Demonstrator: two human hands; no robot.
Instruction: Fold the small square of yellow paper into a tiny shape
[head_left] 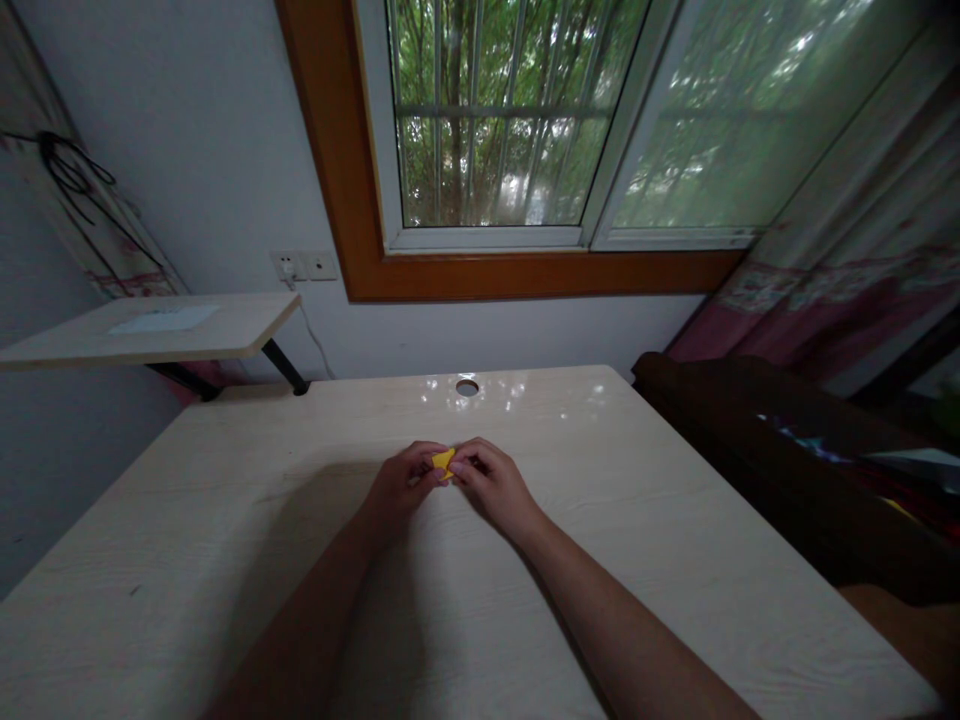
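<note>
A small yellow folded piece (pixel 443 462), probably paper, is pinched between both my hands over the middle of a pale wooden table (pixel 225 560). My left hand (pixel 401 483) grips its left side with curled fingers. My right hand (pixel 491 480) grips its right side, fingers also curled. Most of the yellow piece is hidden by my fingertips, and both hands rest on or just above the tabletop.
A round cable hole (pixel 466 387) lies in the table near its far edge. A raised side shelf (pixel 150 330) with a sheet on it stands at the left. A dark sofa arm (pixel 787 470) borders the table's right. Wall sockets (pixel 304 265) and a window (pixel 525 120) are behind.
</note>
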